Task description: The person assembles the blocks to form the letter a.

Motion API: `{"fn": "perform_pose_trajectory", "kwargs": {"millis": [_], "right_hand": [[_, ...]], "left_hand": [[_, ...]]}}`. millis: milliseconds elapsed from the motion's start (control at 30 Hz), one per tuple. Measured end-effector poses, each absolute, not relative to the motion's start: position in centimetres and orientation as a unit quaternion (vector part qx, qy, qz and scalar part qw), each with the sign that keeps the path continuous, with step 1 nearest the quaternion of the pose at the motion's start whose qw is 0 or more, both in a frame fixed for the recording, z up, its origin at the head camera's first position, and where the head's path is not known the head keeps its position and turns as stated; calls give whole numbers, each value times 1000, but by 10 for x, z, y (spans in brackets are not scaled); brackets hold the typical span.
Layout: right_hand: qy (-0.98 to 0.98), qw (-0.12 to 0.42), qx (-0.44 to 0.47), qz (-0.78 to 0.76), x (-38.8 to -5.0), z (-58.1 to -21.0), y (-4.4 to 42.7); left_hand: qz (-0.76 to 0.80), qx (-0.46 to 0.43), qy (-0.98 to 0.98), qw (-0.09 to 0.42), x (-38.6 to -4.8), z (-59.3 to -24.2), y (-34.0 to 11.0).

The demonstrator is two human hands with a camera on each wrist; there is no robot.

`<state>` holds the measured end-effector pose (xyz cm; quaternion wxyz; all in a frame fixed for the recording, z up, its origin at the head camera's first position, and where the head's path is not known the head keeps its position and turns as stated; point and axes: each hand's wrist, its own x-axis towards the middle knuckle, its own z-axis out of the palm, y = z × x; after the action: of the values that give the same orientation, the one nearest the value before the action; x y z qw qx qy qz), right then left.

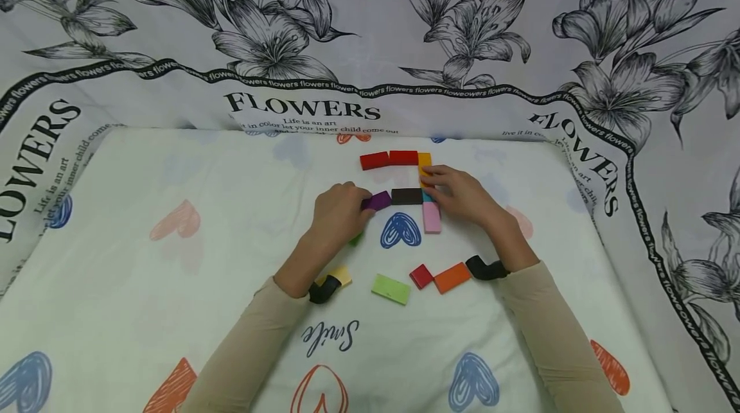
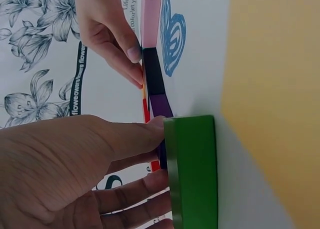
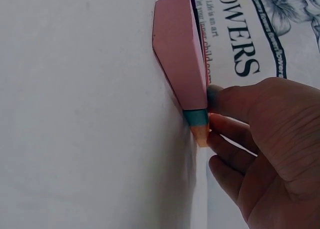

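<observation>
My left hand pinches a purple block between thumb and fingers, at the left end of a black block. My right hand is at the yellow-orange block, its fingertips on it and the thumb beside the small teal block. A pink block extends toward me from the teal one. Two red blocks run left from the far end of the yellow-orange block. In the left wrist view a green block stands close beside my left hand, largely hidden in the head view.
Nearer me lie a light green block, a small red block and an orange block. A pale yellow block is partly behind my left wrist. The white cloth has printed hearts; flower-printed fabric borders it.
</observation>
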<state>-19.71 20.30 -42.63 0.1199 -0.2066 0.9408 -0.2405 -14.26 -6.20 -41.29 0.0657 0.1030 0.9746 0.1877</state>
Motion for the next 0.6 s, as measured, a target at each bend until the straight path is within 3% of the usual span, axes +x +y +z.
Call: {"fn": "perform_pose_trajectory", "kwargs": {"millis": [600], "right_hand": [[938, 119, -203, -256, -198, -427, 206]], "left_hand": [[192, 89, 973, 91, -140, -398, -77]]}}
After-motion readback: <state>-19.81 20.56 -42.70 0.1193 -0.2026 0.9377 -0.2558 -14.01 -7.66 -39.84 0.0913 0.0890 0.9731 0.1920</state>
